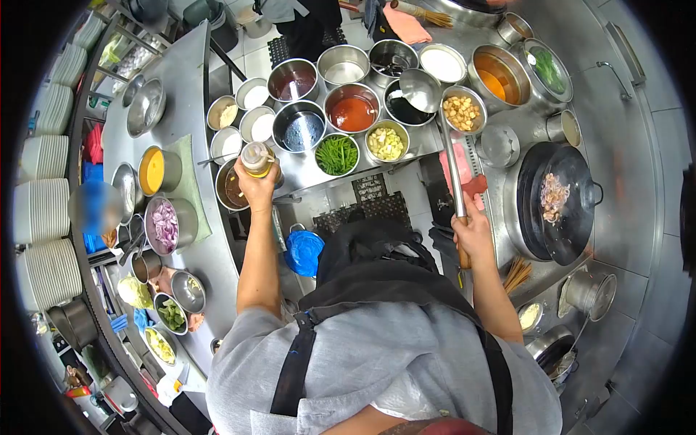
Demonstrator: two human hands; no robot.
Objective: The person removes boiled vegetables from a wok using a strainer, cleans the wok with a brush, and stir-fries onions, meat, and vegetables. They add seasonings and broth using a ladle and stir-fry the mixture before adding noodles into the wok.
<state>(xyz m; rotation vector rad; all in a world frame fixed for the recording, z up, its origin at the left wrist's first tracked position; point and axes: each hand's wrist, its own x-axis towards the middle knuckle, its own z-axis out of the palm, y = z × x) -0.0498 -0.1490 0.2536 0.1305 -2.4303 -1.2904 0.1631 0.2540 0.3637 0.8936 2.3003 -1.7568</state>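
Note:
My left hand [259,185] is closed around a clear bottle [255,158] with yellow liquid in it, held beside the metal pots. My right hand [475,235] grips the wooden end of a long ladle [455,170]. The ladle's round bowl [420,90] hangs over a pot of dark liquid [403,111]. To the right, a black wok [576,235] holds pieces of meat [554,196] on the stove. Near the ladle's bowl stands a pot of golden-brown cubes [462,112].
Several pots crowd the counter ahead, with red sauce [351,109], chopped greens [336,154] and pale diced pieces [385,143]. On the left steel table are a pot of sliced onion [165,225] and one of yellow liquid [151,170]. Another person [301,22] stands at the top.

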